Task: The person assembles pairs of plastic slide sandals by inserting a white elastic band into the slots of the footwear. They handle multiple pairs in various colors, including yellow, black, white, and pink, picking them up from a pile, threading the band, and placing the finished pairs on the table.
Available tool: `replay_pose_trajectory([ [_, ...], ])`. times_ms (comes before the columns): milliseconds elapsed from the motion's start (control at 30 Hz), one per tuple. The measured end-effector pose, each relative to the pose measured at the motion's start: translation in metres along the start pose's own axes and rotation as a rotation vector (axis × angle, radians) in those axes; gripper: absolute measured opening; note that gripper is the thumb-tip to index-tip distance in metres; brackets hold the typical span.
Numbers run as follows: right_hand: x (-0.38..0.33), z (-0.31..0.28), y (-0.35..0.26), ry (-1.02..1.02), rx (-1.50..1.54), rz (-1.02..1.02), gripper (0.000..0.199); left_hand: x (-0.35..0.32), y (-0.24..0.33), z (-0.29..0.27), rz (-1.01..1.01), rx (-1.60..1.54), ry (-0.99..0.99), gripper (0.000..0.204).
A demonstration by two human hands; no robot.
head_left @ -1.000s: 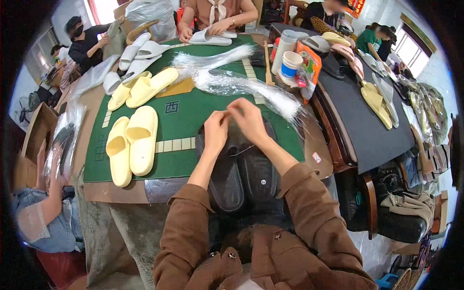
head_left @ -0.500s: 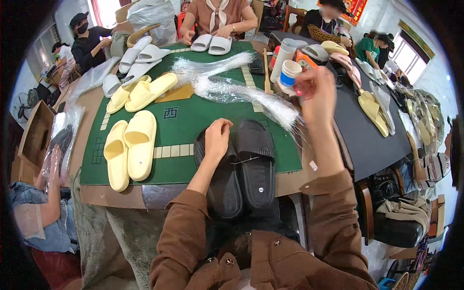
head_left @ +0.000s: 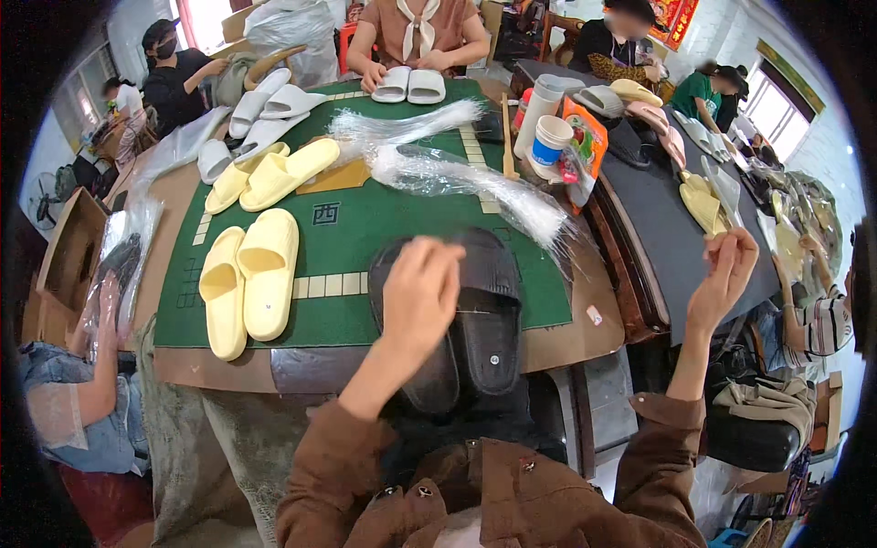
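A pair of black slippers lies side by side at the table's near edge, toes pointing away. My left hand (head_left: 422, 297) is over the left black slipper (head_left: 429, 379), its fingers curled together and slightly blurred. Whatever they pinch, if anything, is hidden. The right black slipper (head_left: 491, 352) shows its strap and a small round white sticker on the insole. My right hand (head_left: 724, 279) is raised well to the right, past the table edge, with fingertips pressed together. Anything between them is too small to make out.
Yellow slippers (head_left: 267, 274) and grey slippers (head_left: 274, 102) lie at the left. Bundles of clear plastic strands (head_left: 457, 178) cross the green mat (head_left: 365, 237). A paper cup (head_left: 551, 142) and an orange packet (head_left: 585, 146) stand at the right. Co-workers sit around; one handles grey slippers (head_left: 408, 85) opposite.
My right hand has swung outward to the right and down from near the cup. My left hand has lifted slightly toward me. The thin pale strand across the black slippers no longer shows.
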State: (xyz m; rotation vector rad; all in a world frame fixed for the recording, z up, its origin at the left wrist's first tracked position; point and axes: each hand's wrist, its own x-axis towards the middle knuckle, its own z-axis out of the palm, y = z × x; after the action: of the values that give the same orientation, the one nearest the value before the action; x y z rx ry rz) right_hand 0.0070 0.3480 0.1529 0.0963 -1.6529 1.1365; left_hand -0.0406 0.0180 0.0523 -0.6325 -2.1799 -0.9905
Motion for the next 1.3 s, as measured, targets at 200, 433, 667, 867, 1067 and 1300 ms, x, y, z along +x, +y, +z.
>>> replay_pose_trajectory([
  [200,0.01,-0.06,0.096,-0.058,-0.138,0.126,0.013,-0.085,0.04,-0.019,-0.109,0.343,-0.419,0.063],
  [433,-0.014,-0.095,0.197,-0.345,-0.582,0.255,0.016,-0.09,0.02,0.047,-0.17,0.438,-0.372,0.056],
  [667,-0.021,-0.088,0.191,-0.395,-0.704,0.196,0.017,-0.084,-0.049,0.014,-0.196,0.535,-0.308,0.05],
  [867,-0.023,-0.091,0.187,-0.382,-0.709,0.164,0.017,-0.095,-0.103,-0.069,-0.288,0.664,-0.322,0.048],
  [1067,-0.029,-0.078,0.149,-0.361,-0.842,0.178,0.019,-0.086,-0.166,-0.136,-0.382,0.836,-0.33,0.043],
  [1300,-0.019,-0.068,0.172,-0.275,-0.657,0.276,0.016,-0.121,-0.312,-0.224,-0.554,0.974,-0.297,0.054],
])
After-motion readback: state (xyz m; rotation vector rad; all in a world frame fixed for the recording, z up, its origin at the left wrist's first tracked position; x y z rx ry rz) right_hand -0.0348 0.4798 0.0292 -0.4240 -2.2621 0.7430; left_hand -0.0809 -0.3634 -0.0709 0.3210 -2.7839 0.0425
